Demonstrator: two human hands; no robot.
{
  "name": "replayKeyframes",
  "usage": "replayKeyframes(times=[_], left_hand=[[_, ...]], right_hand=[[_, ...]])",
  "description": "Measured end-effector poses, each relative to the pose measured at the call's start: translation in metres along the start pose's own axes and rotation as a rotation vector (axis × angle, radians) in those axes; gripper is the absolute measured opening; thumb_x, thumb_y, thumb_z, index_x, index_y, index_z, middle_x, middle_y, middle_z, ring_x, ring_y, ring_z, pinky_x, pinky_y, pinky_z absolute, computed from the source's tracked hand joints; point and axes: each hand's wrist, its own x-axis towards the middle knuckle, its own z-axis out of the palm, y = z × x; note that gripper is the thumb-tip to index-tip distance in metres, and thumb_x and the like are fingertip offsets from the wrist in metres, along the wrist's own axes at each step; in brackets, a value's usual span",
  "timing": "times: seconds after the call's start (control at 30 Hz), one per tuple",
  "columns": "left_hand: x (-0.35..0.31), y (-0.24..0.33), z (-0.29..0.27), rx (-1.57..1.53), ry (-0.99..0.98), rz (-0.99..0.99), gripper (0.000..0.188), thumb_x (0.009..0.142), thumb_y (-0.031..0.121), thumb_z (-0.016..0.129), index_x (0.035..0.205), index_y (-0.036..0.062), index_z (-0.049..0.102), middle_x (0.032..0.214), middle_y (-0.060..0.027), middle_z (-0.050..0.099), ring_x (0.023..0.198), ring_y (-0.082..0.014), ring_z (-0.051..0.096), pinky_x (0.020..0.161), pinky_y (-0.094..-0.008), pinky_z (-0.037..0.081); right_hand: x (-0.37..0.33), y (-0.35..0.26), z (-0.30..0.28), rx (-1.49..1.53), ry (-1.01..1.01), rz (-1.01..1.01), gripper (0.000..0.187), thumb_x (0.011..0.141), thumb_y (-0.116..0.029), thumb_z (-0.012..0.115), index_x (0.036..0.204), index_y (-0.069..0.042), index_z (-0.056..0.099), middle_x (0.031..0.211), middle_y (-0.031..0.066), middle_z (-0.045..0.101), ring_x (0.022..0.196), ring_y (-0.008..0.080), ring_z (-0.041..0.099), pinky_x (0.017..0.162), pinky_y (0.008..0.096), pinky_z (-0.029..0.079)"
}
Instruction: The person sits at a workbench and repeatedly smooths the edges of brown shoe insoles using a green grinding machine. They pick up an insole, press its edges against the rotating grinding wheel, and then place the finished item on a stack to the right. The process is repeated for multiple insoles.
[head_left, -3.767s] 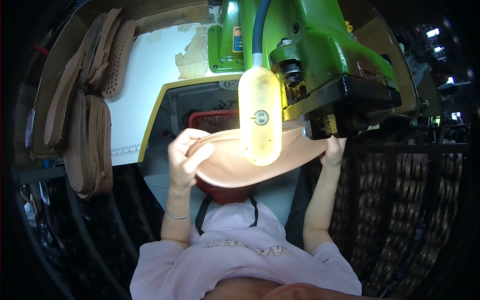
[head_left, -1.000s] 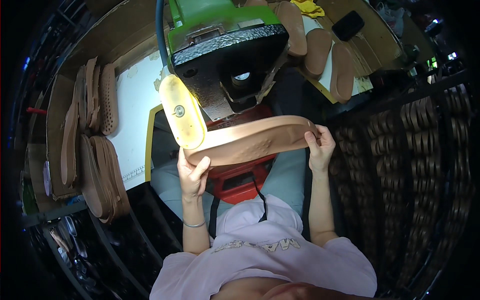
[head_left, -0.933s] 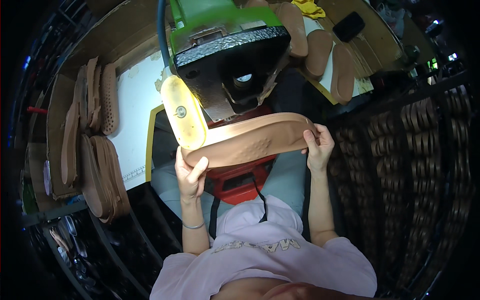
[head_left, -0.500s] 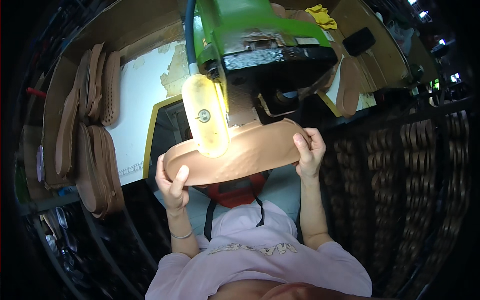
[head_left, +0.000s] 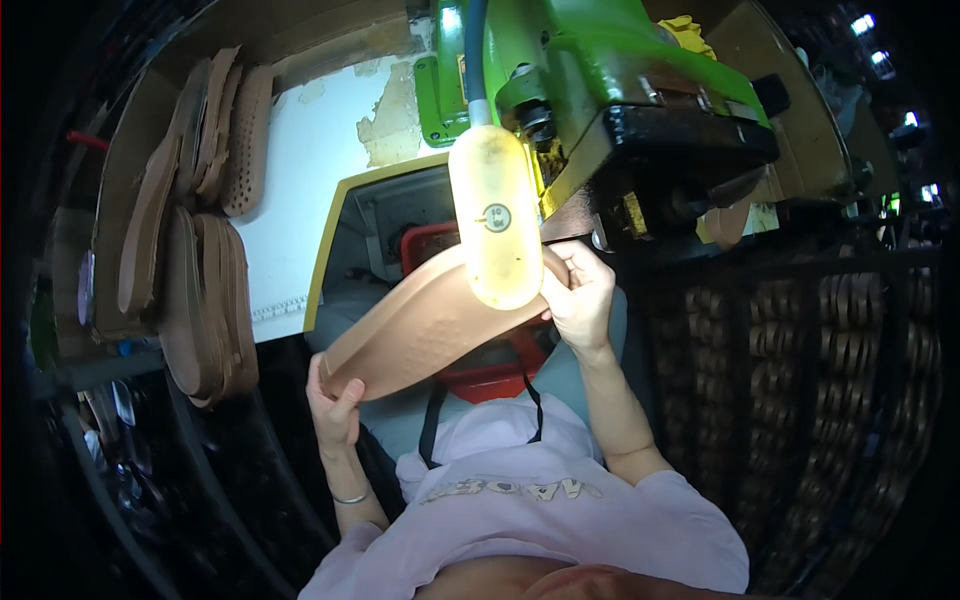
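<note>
A tan shoe sole (head_left: 415,335), with small raised bumps on its face, is stretched between my two hands. My left hand (head_left: 338,403) is closed on its lower left end, thumb on top. At the upper right end my right hand (head_left: 582,295) pinches the edge. The sole slants up to the right, and a lit yellow lamp (head_left: 495,215) hides part of its right half. Behind the lamp stands a green machine (head_left: 600,60) with a dark head (head_left: 690,150); the sole looks apart from that head.
Several tan soles (head_left: 205,310) stand stacked at the left beside a cardboard wall (head_left: 110,230). A white tabletop (head_left: 310,140) has a yellow-edged cutout, with a red container (head_left: 425,245) below. Racks of soles (head_left: 780,360) fill the right. A yellow cloth (head_left: 688,36) lies at the back.
The sole has come away from the machine head, its left end lower and its tilt steeper. Both hands still hold it. The lamp and machine now appear farther right in view.
</note>
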Motion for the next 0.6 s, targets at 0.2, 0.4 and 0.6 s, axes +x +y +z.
replayKeyframes(times=[0.2,0.4,0.6], left_hand=[[-0.010,-0.025,0.031,-0.067,-0.218,-0.144,0.058,0.080,0.017,0.074,0.125,-0.0011,0.043,0.118,-0.0114,0.054,0.112,-0.0202,0.053,0.099,-0.0335,0.041],[0.013,-0.045,0.161,-0.321,-0.636,-0.227,0.077,0.085,0.050,0.065,0.133,-0.0023,0.037,0.125,-0.0151,0.053,0.113,-0.0255,0.057,0.095,-0.0406,0.048],[0.037,-0.034,0.204,-0.297,-0.579,-0.320,0.029,0.096,0.016,0.054,0.118,-0.0026,0.049,0.107,-0.0208,0.062,0.090,-0.0299,0.067,0.076,-0.0403,0.059]], right_hand=[[-0.010,0.000,-0.068,-0.134,-0.136,0.220,0.023,0.086,-0.021,0.070,0.097,-0.002,0.063,0.070,-0.0008,0.058,0.049,0.0031,0.049,0.041,0.0195,0.038],[-0.084,-0.006,-0.228,-0.008,0.036,0.462,0.026,0.088,-0.013,0.061,0.109,0.001,0.055,0.087,0.0103,0.064,0.055,0.0119,0.062,0.037,0.0219,0.048],[-0.053,0.011,-0.234,0.511,0.375,-0.007,0.037,0.093,-0.014,0.057,0.126,-0.005,0.045,0.112,0.0097,0.059,0.089,0.0214,0.063,0.053,0.0352,0.052]])
